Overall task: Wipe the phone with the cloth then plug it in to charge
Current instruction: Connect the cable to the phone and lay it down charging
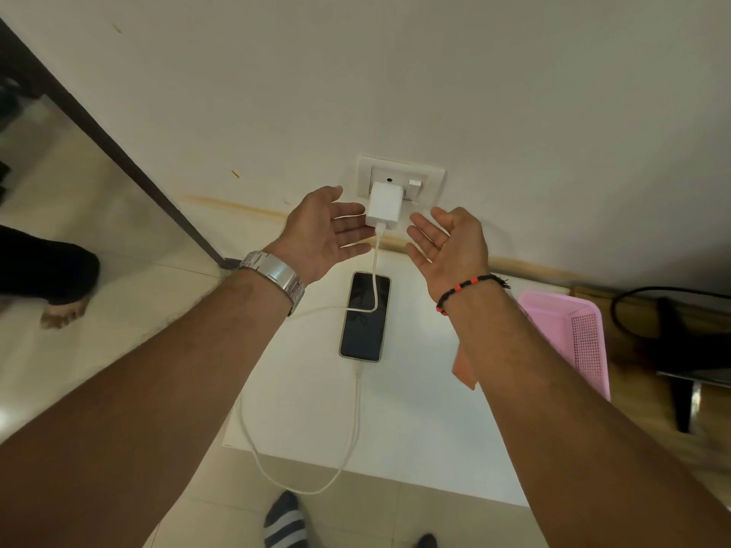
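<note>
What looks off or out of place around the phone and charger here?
Little stands out. The white cable loops off the front edge of the white table and also trails across the phone screen. The orange cloth is mostly hidden under the right forearm. The charger sits in the wall socket.

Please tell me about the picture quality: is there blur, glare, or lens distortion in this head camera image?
Head view: wide-angle distortion bends the dark door frame and stretches both forearms; the lower right corner near the pink basket is smeared by blur; the phone screen shows faint reflections, no strong glare; the charger and both open hands, left hand, right hand, look fairly sharp under dim, warm light.
</note>
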Tool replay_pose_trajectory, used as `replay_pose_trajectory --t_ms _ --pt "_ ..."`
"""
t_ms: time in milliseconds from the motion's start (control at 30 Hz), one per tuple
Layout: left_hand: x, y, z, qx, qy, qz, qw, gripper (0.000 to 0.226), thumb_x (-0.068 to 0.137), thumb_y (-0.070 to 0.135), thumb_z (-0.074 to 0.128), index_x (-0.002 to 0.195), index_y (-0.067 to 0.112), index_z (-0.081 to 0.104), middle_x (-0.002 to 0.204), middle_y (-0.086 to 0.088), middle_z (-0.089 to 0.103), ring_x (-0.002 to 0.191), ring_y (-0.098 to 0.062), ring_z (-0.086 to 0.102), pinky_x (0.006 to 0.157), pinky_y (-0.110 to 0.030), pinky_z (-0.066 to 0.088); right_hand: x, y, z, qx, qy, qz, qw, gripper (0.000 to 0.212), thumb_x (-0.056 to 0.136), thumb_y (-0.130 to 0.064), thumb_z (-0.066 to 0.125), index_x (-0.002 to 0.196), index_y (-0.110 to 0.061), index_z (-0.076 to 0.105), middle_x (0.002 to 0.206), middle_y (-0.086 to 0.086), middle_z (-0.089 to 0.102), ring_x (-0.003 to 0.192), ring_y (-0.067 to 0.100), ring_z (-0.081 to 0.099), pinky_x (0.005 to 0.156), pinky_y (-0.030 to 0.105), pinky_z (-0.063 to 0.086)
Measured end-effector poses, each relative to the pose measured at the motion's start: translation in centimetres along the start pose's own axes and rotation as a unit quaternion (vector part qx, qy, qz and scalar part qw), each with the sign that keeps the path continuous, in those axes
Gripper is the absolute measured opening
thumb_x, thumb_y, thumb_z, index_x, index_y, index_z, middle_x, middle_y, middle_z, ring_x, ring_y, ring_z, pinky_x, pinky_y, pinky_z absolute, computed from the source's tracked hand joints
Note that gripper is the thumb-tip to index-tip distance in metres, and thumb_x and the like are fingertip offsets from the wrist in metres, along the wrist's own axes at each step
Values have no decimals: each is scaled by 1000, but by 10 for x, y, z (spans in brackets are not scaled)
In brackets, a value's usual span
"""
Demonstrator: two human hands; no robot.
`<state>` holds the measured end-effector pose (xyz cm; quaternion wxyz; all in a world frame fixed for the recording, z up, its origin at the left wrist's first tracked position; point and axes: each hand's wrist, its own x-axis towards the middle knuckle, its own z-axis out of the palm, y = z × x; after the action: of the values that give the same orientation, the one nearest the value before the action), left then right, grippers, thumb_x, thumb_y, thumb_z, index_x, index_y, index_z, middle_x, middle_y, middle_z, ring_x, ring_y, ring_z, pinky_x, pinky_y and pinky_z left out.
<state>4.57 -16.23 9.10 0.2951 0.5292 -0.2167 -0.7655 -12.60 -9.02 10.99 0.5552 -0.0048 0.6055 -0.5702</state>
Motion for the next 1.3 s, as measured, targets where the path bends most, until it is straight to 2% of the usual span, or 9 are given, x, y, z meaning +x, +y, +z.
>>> replay_pose_trajectory --t_ms 100,233,400,667,1000,1300 --pt "-4 2 -1 13 6 6 1000 46 105 39 52 129 2 66 126 -19 75 115 -35 75 105 -54 58 1 4 -13 -35 8 -5 999 29 100 -30 47 113 -14 68 114 8 76 109 23 70 94 40 56" --pt "-9 5 -5 49 20 29 998 44 105 35 53 128 3 70 128 -18 76 119 -35 74 103 -52 60 3 10 -31 -67 14 -11 998 32 102 -32 48 117 -13 69 110 6 77 105 22 71 92 37 57" --pt "-12 7 -7 139 69 88 984 38 105 29 52 123 4 74 123 -15 78 120 -30 73 107 -50 57 6 20 -47 -90 35 1 995 23 99 -29 53 107 -14 70 108 6 76 98 21 71 82 33 58" --pt "-12 7 -8 145 78 86 983 40 108 29 46 128 5 72 129 -16 76 123 -31 71 109 -50 56 6 27 -49 -104 37 7 994 16 97 -23 60 105 -14 70 102 6 77 93 21 71 85 34 59" --pt "-13 8 -8 147 77 85 982 40 109 27 44 130 5 71 129 -15 76 122 -30 72 108 -50 56 9 26 -46 -105 30 8 994 16 98 -25 59 104 -15 70 100 4 76 91 19 71 81 33 59" --pt "-11 9 -9 153 78 90 981 40 108 27 45 128 6 72 127 -14 77 121 -30 72 108 -50 56 11 26 -47 -107 29 3 994 20 97 -25 60 111 -14 70 102 5 77 93 20 72 79 33 59"
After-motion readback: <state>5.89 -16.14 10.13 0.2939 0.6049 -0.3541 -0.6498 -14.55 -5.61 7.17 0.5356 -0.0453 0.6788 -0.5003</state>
